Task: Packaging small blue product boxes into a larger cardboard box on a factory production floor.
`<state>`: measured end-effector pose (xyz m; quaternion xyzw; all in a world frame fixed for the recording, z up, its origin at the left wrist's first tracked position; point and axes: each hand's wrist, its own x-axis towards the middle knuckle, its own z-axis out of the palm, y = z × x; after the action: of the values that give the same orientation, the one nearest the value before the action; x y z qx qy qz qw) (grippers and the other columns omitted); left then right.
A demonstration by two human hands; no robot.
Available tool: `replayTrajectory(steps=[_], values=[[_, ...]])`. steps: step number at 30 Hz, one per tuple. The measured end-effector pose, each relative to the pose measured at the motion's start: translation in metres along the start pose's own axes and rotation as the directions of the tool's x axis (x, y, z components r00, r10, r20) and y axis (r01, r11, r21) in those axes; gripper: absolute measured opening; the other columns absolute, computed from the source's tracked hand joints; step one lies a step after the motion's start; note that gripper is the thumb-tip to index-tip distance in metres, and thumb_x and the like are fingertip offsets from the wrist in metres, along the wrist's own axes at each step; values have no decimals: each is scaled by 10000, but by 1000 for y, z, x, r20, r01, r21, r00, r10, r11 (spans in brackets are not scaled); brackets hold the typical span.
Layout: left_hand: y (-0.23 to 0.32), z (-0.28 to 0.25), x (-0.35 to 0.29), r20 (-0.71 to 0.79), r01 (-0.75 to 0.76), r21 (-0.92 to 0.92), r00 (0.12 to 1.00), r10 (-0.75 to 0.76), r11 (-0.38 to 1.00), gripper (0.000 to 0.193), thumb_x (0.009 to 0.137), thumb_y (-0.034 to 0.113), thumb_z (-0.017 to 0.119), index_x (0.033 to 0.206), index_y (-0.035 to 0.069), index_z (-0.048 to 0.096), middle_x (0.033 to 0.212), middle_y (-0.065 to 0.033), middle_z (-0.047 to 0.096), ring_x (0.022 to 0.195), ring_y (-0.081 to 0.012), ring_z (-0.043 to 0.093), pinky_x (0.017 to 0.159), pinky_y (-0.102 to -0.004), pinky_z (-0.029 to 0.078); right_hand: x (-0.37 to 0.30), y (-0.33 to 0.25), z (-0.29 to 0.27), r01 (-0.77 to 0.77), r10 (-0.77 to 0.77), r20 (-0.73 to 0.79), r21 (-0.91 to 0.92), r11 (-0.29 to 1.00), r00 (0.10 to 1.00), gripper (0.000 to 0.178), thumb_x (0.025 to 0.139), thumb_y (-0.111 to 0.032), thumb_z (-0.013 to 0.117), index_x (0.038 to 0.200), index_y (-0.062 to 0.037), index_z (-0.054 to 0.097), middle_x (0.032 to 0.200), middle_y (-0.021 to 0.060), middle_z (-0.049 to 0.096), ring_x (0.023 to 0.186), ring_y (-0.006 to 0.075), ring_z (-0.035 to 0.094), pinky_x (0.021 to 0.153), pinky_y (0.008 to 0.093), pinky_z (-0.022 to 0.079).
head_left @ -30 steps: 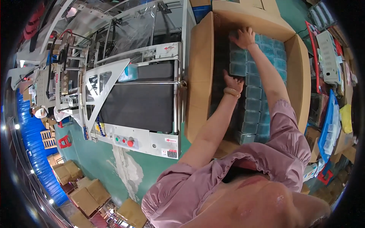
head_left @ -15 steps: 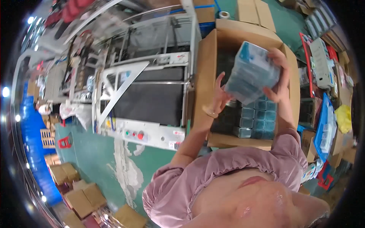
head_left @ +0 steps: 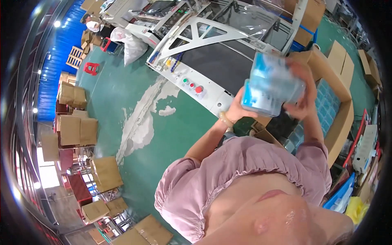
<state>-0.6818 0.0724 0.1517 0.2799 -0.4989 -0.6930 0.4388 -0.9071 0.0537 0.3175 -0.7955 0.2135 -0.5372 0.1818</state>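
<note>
A stack of clear plastic boxes with blue contents (head_left: 267, 83) is held up between my two hands, blurred by motion. My left hand (head_left: 240, 109) is closed on its lower left side, the thumb out of clear sight. On the other side, my right hand (head_left: 305, 87) grips the stack with fingers curled round it. Below and to the right, an open cardboard carton (head_left: 346, 118) holds rows of similar blue boxes (head_left: 324, 104). The black conveyor belt (head_left: 212, 63) of a machine lies just left of the stack.
The white machine panel (head_left: 192, 87) carries green and red buttons. A white angled bracket (head_left: 204, 34) rises over the belt. Several cardboard boxes (head_left: 73, 130) stand on the left, near a red stool (head_left: 90, 68). A blue bin (head_left: 341, 196) is at lower right.
The stack has moved from over the carton toward the machine's belt, still between both hands. My view has turned left, so the carton now appears farther right.
</note>
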Motion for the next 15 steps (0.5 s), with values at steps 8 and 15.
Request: replayTrajectory(steps=[8,15], values=[[11,-40,-113,-425,-3,-141,903,-58,990,703,559,7,801,1187,19,486,1057,-55,582,953,-182,562,848,-321,461,-18,193,18,-652,775,-368,419,632,514,528,809,-326,639,1185,4,467,1045,50,530,887,102,496,688,252,415],[6,-60,-148,-614,-191,-96,784,93,977,798,555,-18,800,1252,46,417,1143,-59,524,1025,-204,518,878,-338,441,-144,340,14,-945,874,-484,299,132,-31,600,668,-519,694,913,19,586,841,83,551,777,138,540,575,281,423]])
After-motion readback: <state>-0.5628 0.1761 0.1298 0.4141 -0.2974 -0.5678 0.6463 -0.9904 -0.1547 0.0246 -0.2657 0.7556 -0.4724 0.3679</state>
